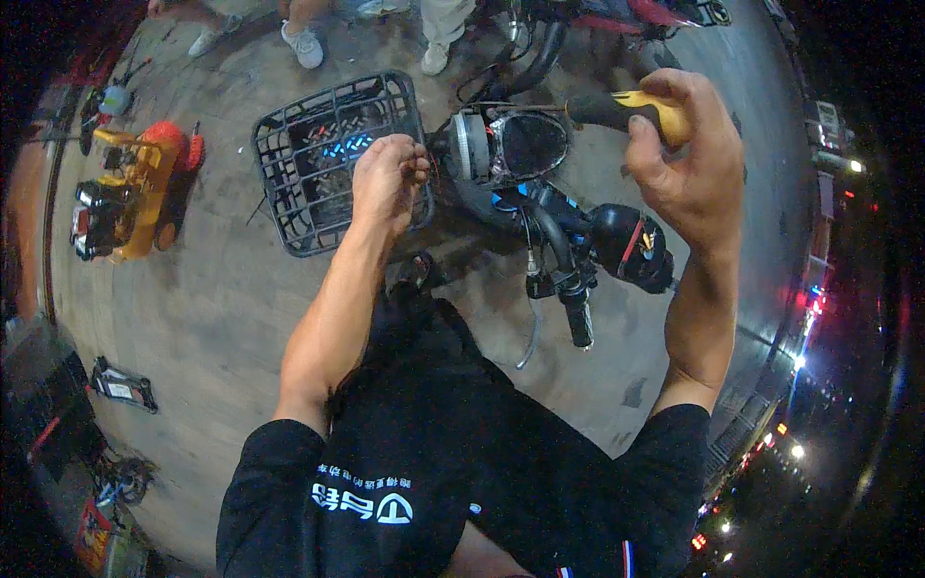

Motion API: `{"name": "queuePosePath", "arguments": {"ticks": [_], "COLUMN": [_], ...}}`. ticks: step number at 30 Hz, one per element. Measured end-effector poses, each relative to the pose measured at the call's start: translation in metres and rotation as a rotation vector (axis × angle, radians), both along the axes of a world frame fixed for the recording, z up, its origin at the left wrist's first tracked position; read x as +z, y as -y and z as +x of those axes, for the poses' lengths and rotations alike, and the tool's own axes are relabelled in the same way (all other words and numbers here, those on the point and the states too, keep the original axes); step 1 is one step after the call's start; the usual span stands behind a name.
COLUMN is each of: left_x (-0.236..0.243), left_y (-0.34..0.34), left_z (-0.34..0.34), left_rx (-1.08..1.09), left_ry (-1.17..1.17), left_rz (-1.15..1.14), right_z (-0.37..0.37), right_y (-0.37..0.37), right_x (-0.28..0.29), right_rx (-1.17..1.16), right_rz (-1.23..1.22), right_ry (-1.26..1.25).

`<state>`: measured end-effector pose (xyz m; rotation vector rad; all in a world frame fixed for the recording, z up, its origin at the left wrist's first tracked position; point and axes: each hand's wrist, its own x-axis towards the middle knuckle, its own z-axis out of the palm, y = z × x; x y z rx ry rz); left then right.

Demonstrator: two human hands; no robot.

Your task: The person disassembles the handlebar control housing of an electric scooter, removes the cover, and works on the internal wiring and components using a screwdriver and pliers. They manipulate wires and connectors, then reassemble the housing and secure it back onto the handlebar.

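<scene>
Seen from above, 2 bare forearms reaching out over a concrete floor (222,318). Left hand (387,183) with fingertips pinched together on thin wires just beside a scooter headlight (511,144); right hand (689,164) clamped around the yellow handle of a screwdriver (626,111), tip aimed at that headlight. Farther off, a black wire basket (328,159) on the scooter's front, and a yellow toy car (130,193) to the left.

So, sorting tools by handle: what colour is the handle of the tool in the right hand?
Yellow and black handle, gripped in the right hand; seen in the head view.
</scene>
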<state>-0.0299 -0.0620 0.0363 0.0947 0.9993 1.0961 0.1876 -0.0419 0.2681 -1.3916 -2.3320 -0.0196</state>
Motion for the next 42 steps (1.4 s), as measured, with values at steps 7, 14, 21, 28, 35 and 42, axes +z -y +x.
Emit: {"name": "queuePosePath", "arguments": {"ticks": [7, 14, 21, 28, 35, 42], "left_x": [-0.005, -0.006, -0.006, 0.005, 0.013, 0.017], "left_y": [-0.033, -0.045, -0.045, -0.048, -0.053, -0.059], "left_z": [0.009, 0.016, 0.02, 0.021, 0.026, 0.024], "left_rx": [-0.225, -0.241, -0.276, -0.393, -0.514, -0.615], "left_ry": [-0.376, -0.353, -0.358, -0.432, -0.743, -0.827], "left_rz": [0.312, 0.386, 0.442, 0.477, 0.731, 0.775], "right_z": [-0.013, -0.022, -0.026, -0.027, -0.026, -0.034], "right_y": [-0.005, -0.009, -0.008, -0.011, -0.011, -0.012], "right_x": [0.002, 0.004, 0.007, 0.005, 0.005, 0.007], "right_rx": [-0.054, -0.069, -0.051, -0.001, 0.012, 0.052], "right_rz": [-0.066, -0.102, -0.096, -0.091, -0.065, -0.077], "right_ry": [0.038, 0.047, 0.068, 0.081, 0.057, 0.071]}}
